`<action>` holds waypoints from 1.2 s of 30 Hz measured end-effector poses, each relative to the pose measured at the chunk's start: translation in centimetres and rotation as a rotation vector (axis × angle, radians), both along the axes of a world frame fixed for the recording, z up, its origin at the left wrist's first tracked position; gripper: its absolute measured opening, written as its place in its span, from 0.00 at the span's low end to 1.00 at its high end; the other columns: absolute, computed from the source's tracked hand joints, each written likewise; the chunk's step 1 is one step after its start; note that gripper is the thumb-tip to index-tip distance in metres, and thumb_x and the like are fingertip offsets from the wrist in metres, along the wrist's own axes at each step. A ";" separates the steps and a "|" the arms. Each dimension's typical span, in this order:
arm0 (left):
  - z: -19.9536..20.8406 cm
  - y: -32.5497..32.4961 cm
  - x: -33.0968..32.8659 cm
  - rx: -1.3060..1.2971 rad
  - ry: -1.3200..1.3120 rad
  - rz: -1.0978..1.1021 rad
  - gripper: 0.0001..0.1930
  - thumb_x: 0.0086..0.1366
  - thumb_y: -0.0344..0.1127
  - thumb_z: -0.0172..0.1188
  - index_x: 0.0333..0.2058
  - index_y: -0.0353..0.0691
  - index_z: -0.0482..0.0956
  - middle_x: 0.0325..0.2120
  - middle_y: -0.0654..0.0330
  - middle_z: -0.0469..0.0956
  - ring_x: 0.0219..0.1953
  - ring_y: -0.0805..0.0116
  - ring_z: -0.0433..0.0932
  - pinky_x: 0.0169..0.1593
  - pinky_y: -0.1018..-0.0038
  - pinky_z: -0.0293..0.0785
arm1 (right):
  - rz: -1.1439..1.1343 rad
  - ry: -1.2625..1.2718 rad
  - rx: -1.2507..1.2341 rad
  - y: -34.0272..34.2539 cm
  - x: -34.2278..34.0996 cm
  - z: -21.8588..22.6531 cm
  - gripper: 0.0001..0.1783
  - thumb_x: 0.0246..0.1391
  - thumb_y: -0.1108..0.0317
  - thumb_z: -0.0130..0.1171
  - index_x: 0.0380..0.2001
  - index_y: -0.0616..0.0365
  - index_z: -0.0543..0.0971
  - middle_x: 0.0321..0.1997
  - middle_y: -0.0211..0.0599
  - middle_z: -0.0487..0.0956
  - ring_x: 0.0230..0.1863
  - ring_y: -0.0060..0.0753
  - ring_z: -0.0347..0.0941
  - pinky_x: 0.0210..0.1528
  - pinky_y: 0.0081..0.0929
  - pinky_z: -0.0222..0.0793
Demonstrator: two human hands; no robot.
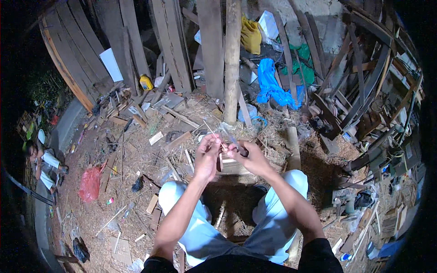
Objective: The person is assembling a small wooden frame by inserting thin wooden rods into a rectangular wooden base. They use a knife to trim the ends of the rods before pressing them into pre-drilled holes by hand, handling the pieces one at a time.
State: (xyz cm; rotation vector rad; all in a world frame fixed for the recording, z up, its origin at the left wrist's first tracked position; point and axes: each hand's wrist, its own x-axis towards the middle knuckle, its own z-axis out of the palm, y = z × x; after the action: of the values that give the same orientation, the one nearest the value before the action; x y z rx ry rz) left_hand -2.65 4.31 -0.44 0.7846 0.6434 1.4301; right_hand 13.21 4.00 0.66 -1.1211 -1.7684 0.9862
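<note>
My left hand [208, 157] is closed around a thin pale wooden stick [210, 128], which slants up and to the left above the fingers. My right hand [251, 158] grips a knife [230, 136] by its dark handle, and the blade points up and left, close beside the stick. Both hands meet in front of my knees, with their fingertips almost touching. Just below them lies a stack of flat wooden pieces [241, 167], partly covered by my hands.
A round wooden post [231, 63] stands ahead, with tall planks [168, 45] leaning behind. A blue plastic sheet [273, 86] lies right of it. Wood scraps and shavings litter the ground. A red plastic bag [91, 183] lies left; another person [45, 166] sits at far left.
</note>
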 end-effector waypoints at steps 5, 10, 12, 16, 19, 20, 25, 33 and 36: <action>0.3 -0.1 -0.4 0.009 0.163 0.133 0.04 0.63 0.29 0.53 0.37 0.38 0.72 0.29 0.64 0.72 0.33 0.76 0.72 0.39 0.77 0.70 | 0.010 0.063 -0.142 0.1 0.7 0.4 0.11 0.50 0.64 0.61 0.33 0.61 0.79 0.25 0.27 0.76 0.29 0.18 0.68 0.35 0.20 0.63; 2.4 -0.9 -0.8 -0.007 0.113 0.125 0.03 0.60 0.26 0.52 0.34 0.38 0.72 0.32 0.61 0.73 0.31 0.73 0.71 0.40 0.74 0.67 | -0.089 0.323 0.024 1.7 2.2 -0.3 0.08 0.50 0.66 0.60 0.30 0.60 0.78 0.20 0.21 0.72 0.20 0.12 0.61 0.22 0.16 0.54; 2.1 -1.1 -1.7 0.091 0.286 0.077 0.05 0.58 0.23 0.51 0.33 0.38 0.72 0.30 0.61 0.73 0.29 0.74 0.70 0.35 0.77 0.66 | -0.107 0.372 -0.157 1.0 2.3 1.8 0.08 0.51 0.67 0.60 0.30 0.60 0.77 0.18 0.19 0.69 0.16 0.09 0.56 0.17 0.14 0.48; 1.9 -2.0 -0.8 0.074 0.486 -0.197 0.09 0.60 0.26 0.54 0.41 0.36 0.73 0.27 0.65 0.72 0.27 0.78 0.69 0.32 0.81 0.65 | -0.122 0.562 -0.208 1.0 2.7 2.1 0.09 0.51 0.67 0.59 0.32 0.61 0.75 0.16 0.17 0.66 0.15 0.09 0.55 0.16 0.13 0.46; 2.2 -2.4 -0.6 -0.066 0.329 -0.493 0.16 0.60 0.27 0.54 0.48 0.35 0.72 0.27 0.65 0.72 0.27 0.77 0.69 0.32 0.81 0.66 | -0.123 0.582 -0.262 0.9 2.6 2.3 0.10 0.51 0.67 0.60 0.34 0.61 0.75 0.18 0.18 0.67 0.16 0.08 0.55 0.16 0.12 0.46; 2.4 -2.5 -0.5 -0.082 0.305 -0.521 0.16 0.60 0.27 0.55 0.48 0.34 0.71 0.27 0.65 0.72 0.27 0.78 0.69 0.32 0.81 0.66 | -0.103 0.587 -0.276 0.9 2.8 2.2 0.11 0.51 0.66 0.60 0.35 0.61 0.75 0.18 0.19 0.67 0.16 0.07 0.55 0.16 0.12 0.45; 2.4 -2.6 -0.4 -0.066 0.239 -0.537 0.17 0.61 0.26 0.54 0.50 0.34 0.70 0.29 0.64 0.73 0.26 0.77 0.70 0.30 0.81 0.68 | -0.145 0.369 -0.094 1.3 2.8 1.6 0.14 0.56 0.60 0.55 0.36 0.62 0.75 0.20 0.25 0.71 0.18 0.17 0.61 0.20 0.19 0.54; 1.8 -2.4 -0.6 -0.032 0.264 -0.336 0.19 0.60 0.26 0.57 0.51 0.34 0.70 0.30 0.63 0.75 0.27 0.78 0.70 0.31 0.80 0.68 | -0.187 -0.190 0.491 0.2 2.6 1.7 0.13 0.54 0.61 0.54 0.28 0.61 0.78 0.22 0.41 0.76 0.22 0.40 0.71 0.27 0.31 0.66; 1.9 -2.4 -0.5 -0.016 0.258 -0.318 0.20 0.59 0.26 0.58 0.51 0.34 0.70 0.32 0.62 0.76 0.27 0.78 0.70 0.31 0.80 0.68 | -0.105 -0.261 0.651 -0.4 2.5 1.9 0.08 0.47 0.66 0.59 0.25 0.61 0.79 0.23 0.41 0.77 0.23 0.39 0.73 0.26 0.31 0.68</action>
State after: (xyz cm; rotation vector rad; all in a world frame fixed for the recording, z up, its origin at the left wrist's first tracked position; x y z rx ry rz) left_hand -3.20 1.91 1.50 1.0202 0.6898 1.0426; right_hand 15.67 3.58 2.59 -0.9240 -2.0015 0.1620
